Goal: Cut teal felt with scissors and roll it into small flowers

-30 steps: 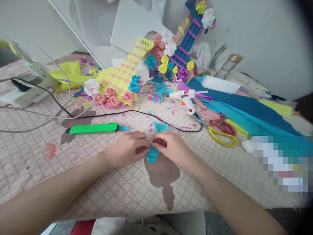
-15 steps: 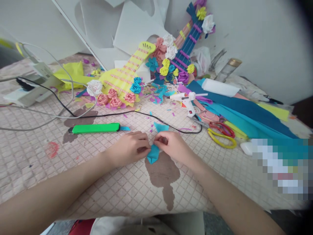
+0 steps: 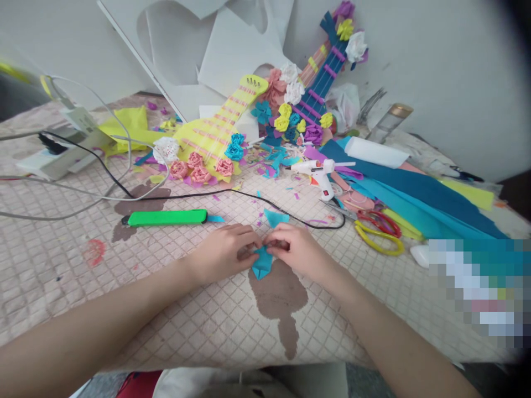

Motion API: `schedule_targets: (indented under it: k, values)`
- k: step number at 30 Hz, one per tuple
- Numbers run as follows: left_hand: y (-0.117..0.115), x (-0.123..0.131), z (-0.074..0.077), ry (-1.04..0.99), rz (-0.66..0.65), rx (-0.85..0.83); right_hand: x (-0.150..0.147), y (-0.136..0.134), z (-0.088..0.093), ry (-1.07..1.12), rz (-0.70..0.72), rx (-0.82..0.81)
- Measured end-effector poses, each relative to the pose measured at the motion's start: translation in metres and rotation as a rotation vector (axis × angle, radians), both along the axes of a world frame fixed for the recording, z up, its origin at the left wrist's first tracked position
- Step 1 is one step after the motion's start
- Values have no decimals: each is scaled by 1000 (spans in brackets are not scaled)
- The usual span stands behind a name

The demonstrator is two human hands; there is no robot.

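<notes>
Between my two hands is a small folded piece of blue crepe paper [image 3: 262, 265], its pointed end toward me above a brown stain on the cloth. My left hand [image 3: 227, 251] pinches its upper left edge. From the other side my right hand [image 3: 295, 249] grips the top right of the same piece, the fingertips of both hands nearly meeting. Just beyond my right fingers lies a loose blue paper scrap [image 3: 275, 218]. A green utility knife [image 3: 168, 218] rests left of my left hand, with a blue strip at its end.
Behind lie a white glue gun [image 3: 317, 171] with a black cord, scissors [image 3: 379, 232] with red and yellow handles, and blue paper sheets [image 3: 418, 188]. Paper-flowered yellow [image 3: 211, 135] and blue [image 3: 323, 83] guitars lean at the back. A power strip [image 3: 53, 155] is at left.
My left fingertips have moved up and right along the paper's top edge, closer to my right fingertips. The whole view has shifted slightly.
</notes>
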State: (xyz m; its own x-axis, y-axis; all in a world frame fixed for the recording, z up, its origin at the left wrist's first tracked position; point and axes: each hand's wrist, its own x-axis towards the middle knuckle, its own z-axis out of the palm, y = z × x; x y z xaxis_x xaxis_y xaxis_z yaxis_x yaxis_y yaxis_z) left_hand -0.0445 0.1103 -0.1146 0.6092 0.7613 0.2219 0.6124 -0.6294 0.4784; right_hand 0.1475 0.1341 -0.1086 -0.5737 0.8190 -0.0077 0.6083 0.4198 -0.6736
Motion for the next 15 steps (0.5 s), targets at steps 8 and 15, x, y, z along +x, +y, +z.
schedule_targets:
  k: [8, 15]
  values:
    - [0, -2, -1, 29, -51, 19, 8, -2, 7, -81, -69, 0]
    - [1, -2, -3, 32, -43, 20, 1, -8, 11, -167, -77, 11]
